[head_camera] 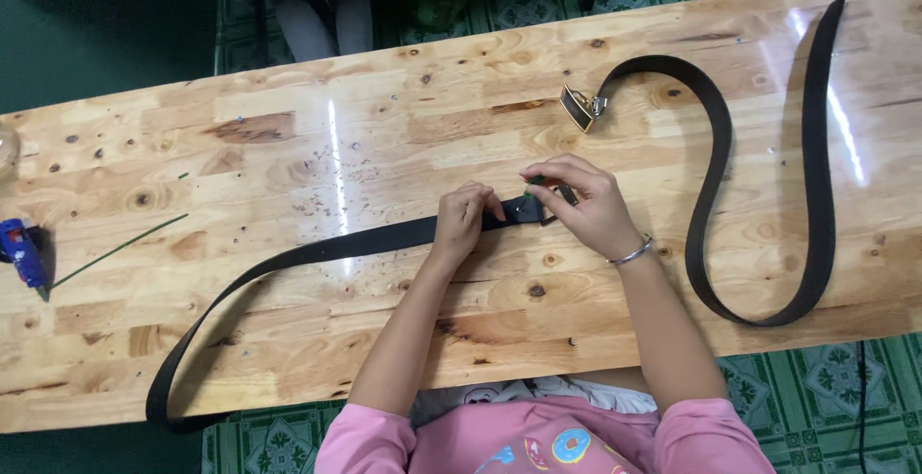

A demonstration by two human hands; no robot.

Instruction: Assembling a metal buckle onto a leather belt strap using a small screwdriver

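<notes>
Long pine table [288, 147], knotty and glossy, filling most of the view over a green patterned floor [845, 388].

On the table, right part: a dark belt [715, 162] snaking in an S, its brass buckle [581, 107] lying up and just right of the table's middle, well apart from the hands.

On the table, middle to left: a second dark strap [317, 251] running from the hands leftward, then curving down over the table's near edge at the left corner.

Near the table's near edge, centre: pink sleeves [691, 440] and two bare forearms reaching up onto the wood.

Left hand [461, 219] at the table's middle, fingers curled down and pressed together on the strap, pinning it flat against the wood; strap passing straight under the fingertips and out to the left.

Right hand [581, 200] just right of it, nearly touching, fingers bent and closed over the strap's end, thumb and forefinger pinched on something small and green [534, 180]; exactly what is pinched, too small to tell. Silver bangle [634, 253] on that wrist.

Strap's end, then, lying between and beneath both hands, hidden partly by the right fingers.

At the table's far left edge: a blue glue gun [21, 251], with a thin green stick [120, 249] slanting beside it.
</notes>
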